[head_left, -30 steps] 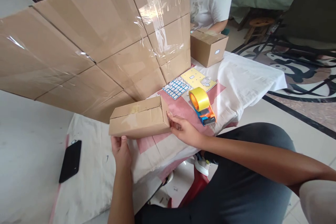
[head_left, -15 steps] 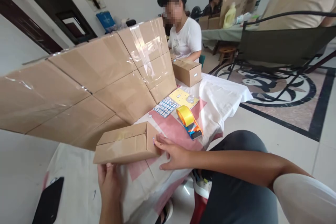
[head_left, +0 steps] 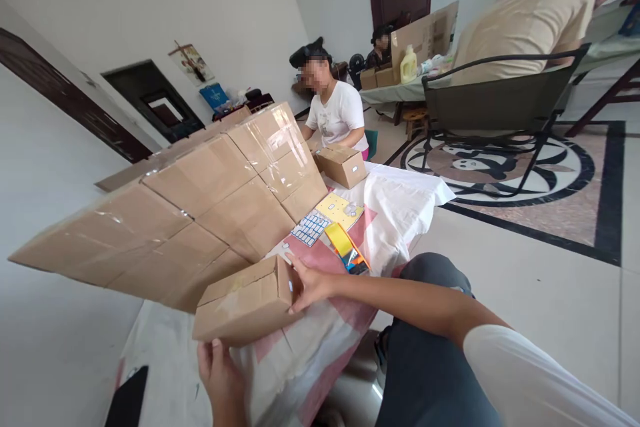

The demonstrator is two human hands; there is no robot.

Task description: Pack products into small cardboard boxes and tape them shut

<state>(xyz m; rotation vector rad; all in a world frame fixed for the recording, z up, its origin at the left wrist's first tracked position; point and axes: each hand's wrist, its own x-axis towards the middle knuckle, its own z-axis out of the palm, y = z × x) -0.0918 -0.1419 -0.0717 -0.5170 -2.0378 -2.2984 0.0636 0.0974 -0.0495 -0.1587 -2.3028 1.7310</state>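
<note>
A closed cardboard box (head_left: 245, 310) with tape along its top seam sits at the near side of the cloth-covered table. My left hand (head_left: 220, 373) holds its lower left corner, fingertips hidden beneath or behind the edge. At the opposite end, my right hand (head_left: 313, 285) spans the face bearing a small white label, its thumb at the lower edge and fingers toward the top. Just beyond that hand lies a tape dispenser (head_left: 347, 250) with a yellow roll, orange frame and blue part.
A tall cardboard partition (head_left: 215, 207) stands along the table behind the box. Printed yellow and blue-grid sheets (head_left: 327, 217) lie beyond the dispenser. Another box (head_left: 343, 165) is at the far end, near a seated person (head_left: 337, 113). A black flat object (head_left: 127, 397) lies lower left.
My right hand has closed in on the box's end; its thumb, earlier held off, now meets the lower edge. My left hand stays at its corner. The camera view has shifted.
</note>
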